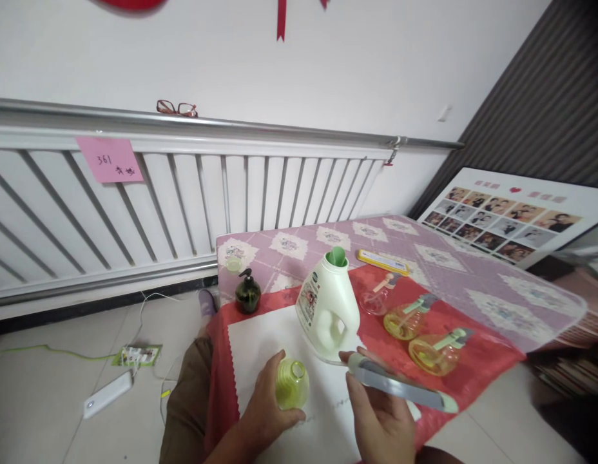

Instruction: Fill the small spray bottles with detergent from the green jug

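My left hand [270,406] is wrapped round a small yellow-green open-necked bottle [292,385] standing on a white cloth [260,341]. My right hand [381,419] grips a grey and pale green spray head with its tube [400,385], held level just right of the bottle. A white detergent jug [327,303] with a green spout stands upright on the cloth just behind both hands.
A dark green pump bottle [247,293] stands at the table's left. Two yellow spray bottles [405,320] [437,351] and a pink one [376,298] lie on the red cloth [473,348] at right. A yellow flat box [382,261] lies behind. A radiator [183,193] lines the wall.
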Demonstrator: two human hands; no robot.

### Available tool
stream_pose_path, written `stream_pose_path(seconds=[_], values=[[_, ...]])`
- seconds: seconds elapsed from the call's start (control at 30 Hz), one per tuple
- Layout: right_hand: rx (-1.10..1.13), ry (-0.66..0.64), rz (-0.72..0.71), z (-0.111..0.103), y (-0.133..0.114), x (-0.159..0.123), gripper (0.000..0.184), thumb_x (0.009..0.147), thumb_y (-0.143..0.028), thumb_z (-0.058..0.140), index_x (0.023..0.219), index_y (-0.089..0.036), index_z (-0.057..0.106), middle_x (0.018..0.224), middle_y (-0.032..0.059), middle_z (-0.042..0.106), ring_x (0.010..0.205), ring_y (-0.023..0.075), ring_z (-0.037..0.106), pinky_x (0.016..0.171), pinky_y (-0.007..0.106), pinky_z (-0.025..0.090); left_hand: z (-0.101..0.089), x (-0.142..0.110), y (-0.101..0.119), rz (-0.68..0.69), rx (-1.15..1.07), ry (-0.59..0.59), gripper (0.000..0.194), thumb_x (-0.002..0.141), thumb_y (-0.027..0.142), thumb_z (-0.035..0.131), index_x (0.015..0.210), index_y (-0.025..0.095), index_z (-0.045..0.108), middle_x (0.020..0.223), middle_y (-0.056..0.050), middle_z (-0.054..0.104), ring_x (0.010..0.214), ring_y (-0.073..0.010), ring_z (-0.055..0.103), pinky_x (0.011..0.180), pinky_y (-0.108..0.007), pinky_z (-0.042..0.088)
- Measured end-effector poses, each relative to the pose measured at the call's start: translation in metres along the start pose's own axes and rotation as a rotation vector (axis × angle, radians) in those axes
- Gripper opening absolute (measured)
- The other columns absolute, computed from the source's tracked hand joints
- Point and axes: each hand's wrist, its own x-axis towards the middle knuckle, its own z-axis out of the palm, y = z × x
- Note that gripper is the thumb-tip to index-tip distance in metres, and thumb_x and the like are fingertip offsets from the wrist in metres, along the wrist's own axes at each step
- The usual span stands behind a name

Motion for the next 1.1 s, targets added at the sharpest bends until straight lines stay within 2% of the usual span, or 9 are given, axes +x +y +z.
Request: stream_pose_path(seconds=[0.2, 0.3, 0.43, 0.57, 0.67, 0.8, 0.93, 1.0, 1.1], values=[[-0.222, -0.175, -0.302, 0.012, 0.013, 0.009, 0.025, 0.081, -0.028, 0.066, 0.105, -0.022, 0.069, 0.095, 0.0075, 0.074, 0.084, 0.0224, 0.073, 0.072, 0.033, 0.060, -0.020, -0.008, 0.007, 0.165, -0.008, 0.082, 0.108, 0.057, 0.013, 0.079, 0.149, 0.022, 0.021, 0.158, -0.015, 0.023, 0.147, -0.0373, 0.019, 0.121, -0.053, 0.019], [-0.289, -0.226, -0.354, 0.021, 0.018, 0.012, 0.026, 0.080, -0.027, 0.066, 0.105, -0.022, 0.069, 0.092, 0.0069, 0.073, 0.081, 0.0215, 0.072, 0.067, 0.031, 0.060, -0.038, -0.012, 0.031, 0.367, 0.013, 0.183, 0.095, 0.070, 0.020, 0.075, 0.148, 0.028, 0.022, 0.154, -0.013, 0.031, 0.142, -0.0356, 0.032, 0.115, -0.055, 0.031], [-0.367, -0.363, -0.377, 0.034, 0.014, 0.012, 0.028, 0.079, -0.025, 0.064, 0.107, -0.023, 0.070, 0.096, 0.0061, 0.075, 0.086, 0.0220, 0.071, 0.072, 0.031, 0.059, -0.062, -0.020, 0.079, 0.579, 0.084, 0.321, 0.065, 0.086, 0.025, 0.062, 0.143, 0.026, 0.033, 0.139, -0.013, 0.046, 0.108, -0.0218, 0.060, 0.088, -0.036, 0.054], [-0.419, -0.471, -0.480, 0.046, 0.000, 0.011, 0.033, 0.075, -0.015, 0.058, 0.105, -0.023, 0.068, 0.094, 0.0047, 0.076, 0.085, 0.0210, 0.071, 0.073, 0.030, 0.059, -0.079, -0.029, 0.110, 0.857, 0.305, 0.298, 0.040, 0.089, 0.013, 0.056, 0.128, 0.021, 0.052, 0.124, -0.012, 0.057, 0.103, -0.0157, 0.062, 0.086, -0.024, 0.056], [-0.447, -0.485, -0.568, 0.054, -0.008, 0.011, 0.035, 0.072, -0.008, 0.053, 0.102, -0.021, 0.067, 0.091, 0.0056, 0.076, 0.080, 0.0203, 0.071, 0.069, 0.028, 0.059, -0.086, -0.032, 0.113, 0.925, 0.462, 0.330, 0.031, 0.090, 0.011, 0.056, 0.120, 0.018, 0.059, 0.111, -0.011, 0.066, 0.101, -0.0160, 0.065, 0.089, -0.024, 0.056], [-0.479, -0.500, -0.639, 0.063, -0.006, 0.007, 0.038, 0.070, -0.006, 0.052, 0.103, -0.019, 0.065, 0.090, 0.0077, 0.075, 0.079, 0.0218, 0.070, 0.067, 0.031, 0.060, -0.093, -0.029, 0.105, 0.913, 0.550, 0.446, 0.026, 0.091, 0.013, 0.055, 0.116, 0.017, 0.064, 0.101, -0.010, 0.071, 0.092, -0.0157, 0.069, 0.083, -0.023, 0.057], [-0.436, -0.528, -0.660, 0.071, -0.002, 0.005, 0.041, 0.077, -0.007, 0.053, 0.116, -0.018, 0.060, 0.100, 0.0104, 0.074, 0.089, 0.0224, 0.071, 0.076, 0.034, 0.061, -0.096, -0.018, 0.089, 0.796, 0.402, 0.492, 0.026, 0.090, 0.014, 0.054, 0.112, 0.020, 0.066, 0.097, -0.007, 0.074, 0.088, -0.0152, 0.071, 0.080, -0.022, 0.058], [-0.424, -0.541, -0.670, 0.071, -0.002, 0.006, 0.040, 0.083, -0.010, 0.054, 0.122, -0.019, 0.058, 0.106, 0.0111, 0.073, 0.095, 0.0227, 0.070, 0.081, 0.035, 0.061, -0.097, -0.011, 0.078, 0.595, 0.257, 0.503, 0.021, 0.088, 0.019, 0.057, 0.106, 0.022, 0.069, 0.095, -0.004, 0.075, 0.086, -0.0164, 0.071, 0.076, -0.024, 0.058], [-0.435, -0.522, -0.683, 0.064, -0.002, 0.007, 0.036, 0.087, -0.016, 0.056, 0.123, -0.020, 0.057, 0.110, 0.0116, 0.072, 0.100, 0.0229, 0.069, 0.084, 0.036, 0.061, -0.097, 0.001, 0.059, 0.144, -0.043, 0.527, 0.017, 0.085, 0.030, 0.062, 0.096, 0.021, 0.071, 0.080, -0.001, 0.074, 0.072, -0.0159, 0.068, 0.066, -0.024, 0.055]])
